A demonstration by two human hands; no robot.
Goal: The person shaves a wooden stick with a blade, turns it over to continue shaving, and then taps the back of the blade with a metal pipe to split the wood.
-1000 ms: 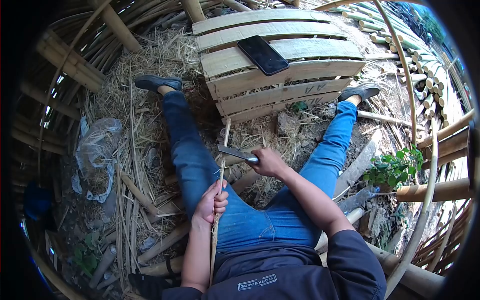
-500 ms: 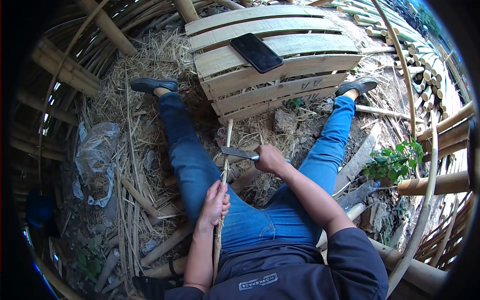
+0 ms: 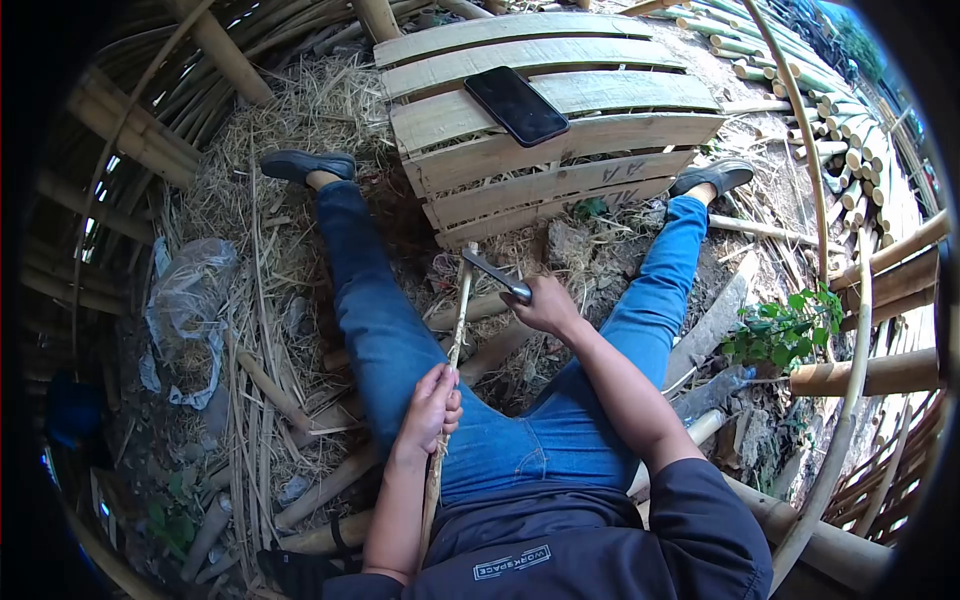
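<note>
Straw-strewn ground (image 3: 310, 120) surrounds a slatted wooden crate (image 3: 600, 92) bearing a black phone (image 3: 517, 106). Between outstretched jeans-clad legs (image 3: 375, 310), a thin pale stick (image 3: 462, 322) slants away, the left hand (image 3: 432, 408) closed firmly around it. Fingers of the right hand (image 3: 547, 305) wrap a knife (image 3: 492, 272), blade tip at the stick's far end.

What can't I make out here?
Head view: handle of the knife, mostly covered by the right hand.
Head view: gripped stretch of the stick, hidden by the left hand.
Head view: inside of the crate, mostly screened by slats.
Head view: blue item at left, too shadowed to identify.
</note>
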